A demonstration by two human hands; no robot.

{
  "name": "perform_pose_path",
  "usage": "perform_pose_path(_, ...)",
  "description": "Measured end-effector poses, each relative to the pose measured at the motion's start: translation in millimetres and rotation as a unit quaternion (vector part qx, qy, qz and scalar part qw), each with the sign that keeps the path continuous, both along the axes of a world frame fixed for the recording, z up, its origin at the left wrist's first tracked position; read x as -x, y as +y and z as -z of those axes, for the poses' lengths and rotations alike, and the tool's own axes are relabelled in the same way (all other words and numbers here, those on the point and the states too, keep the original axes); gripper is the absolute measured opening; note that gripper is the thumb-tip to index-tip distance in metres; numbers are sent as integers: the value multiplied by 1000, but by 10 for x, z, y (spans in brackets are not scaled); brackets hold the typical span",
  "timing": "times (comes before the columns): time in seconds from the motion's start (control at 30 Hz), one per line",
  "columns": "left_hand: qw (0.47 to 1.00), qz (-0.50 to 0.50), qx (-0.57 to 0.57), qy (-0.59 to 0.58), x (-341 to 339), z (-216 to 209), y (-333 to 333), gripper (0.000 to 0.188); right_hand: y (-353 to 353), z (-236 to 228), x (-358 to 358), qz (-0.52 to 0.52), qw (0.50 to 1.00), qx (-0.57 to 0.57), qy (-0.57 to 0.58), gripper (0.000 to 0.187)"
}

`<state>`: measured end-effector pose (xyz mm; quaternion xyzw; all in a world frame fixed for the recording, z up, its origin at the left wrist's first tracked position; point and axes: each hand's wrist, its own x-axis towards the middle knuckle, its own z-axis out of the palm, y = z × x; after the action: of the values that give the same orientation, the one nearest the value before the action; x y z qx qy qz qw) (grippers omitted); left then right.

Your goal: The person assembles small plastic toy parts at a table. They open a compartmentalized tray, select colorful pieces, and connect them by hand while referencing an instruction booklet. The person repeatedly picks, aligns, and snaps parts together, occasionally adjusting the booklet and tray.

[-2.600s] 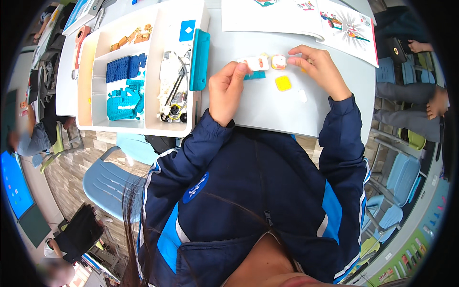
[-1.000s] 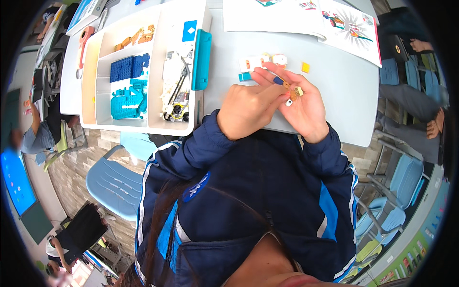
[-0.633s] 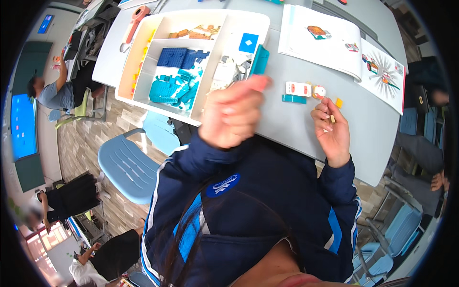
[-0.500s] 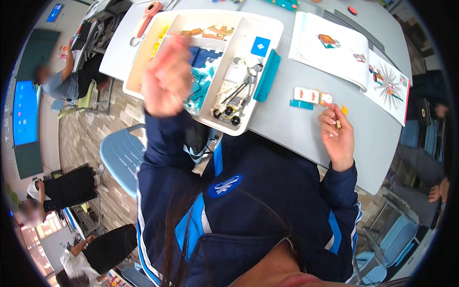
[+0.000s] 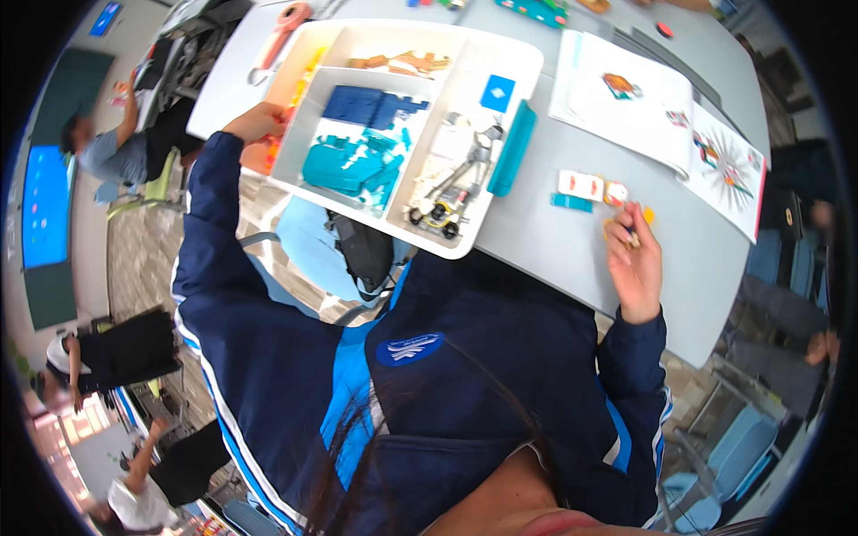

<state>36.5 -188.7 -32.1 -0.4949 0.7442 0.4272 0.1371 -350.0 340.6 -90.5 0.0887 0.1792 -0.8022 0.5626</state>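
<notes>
My left hand [image 5: 256,123] reaches over the left wall of the white sorting tray [image 5: 375,221], into the side compartment with yellow, orange and red bricks [image 5: 302,87]. Its fingertips are hidden among them. My right hand [image 5: 635,263] is raised above the table at the right, fingers pinched round a small building brick [image 5: 634,239], partly covered, with a pale part showing. Just beyond it lie a white brick piece with red ovals [image 5: 581,185], a teal brick [image 5: 572,203] and a small round red-and-white piece [image 5: 616,192]. A yellow piece [image 5: 649,215] shows beside my right fingers.
Other compartments hold blue plates [image 5: 366,107], teal bricks [image 5: 353,168], tan bricks [image 5: 402,62] and grey, black and white parts [image 5: 460,161]. A teal lid or handle [image 5: 512,148] edges the tray. An open instruction booklet [image 5: 626,107] lies at the back right. Chairs [image 5: 326,250] stand below.
My left hand has swung left and down from above the tray into its left compartment. The tray has shifted slightly right in view. My right hand stays nearly in place, still pinching.
</notes>
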Motion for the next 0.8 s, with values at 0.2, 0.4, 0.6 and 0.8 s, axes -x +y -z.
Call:
perform_pose_path(0.2,998,54,-13,14,34,195,-115,24,29,-70,-34,45,997,-46,39,39)
perform_pose_path(0.4,991,106,70,-47,-295,-99,-132,35,81,-121,-56,39,994,-76,68,50)
perform_pose_path(0.6,937,134,283,152,431,-826,1408,63,109,-233,-68,39,994,-76,71,49)
perform_pose_path(0.8,856,386,-7,343,1230,-1138,3305,52,166,-97,44,-20,993,-23,111,51)
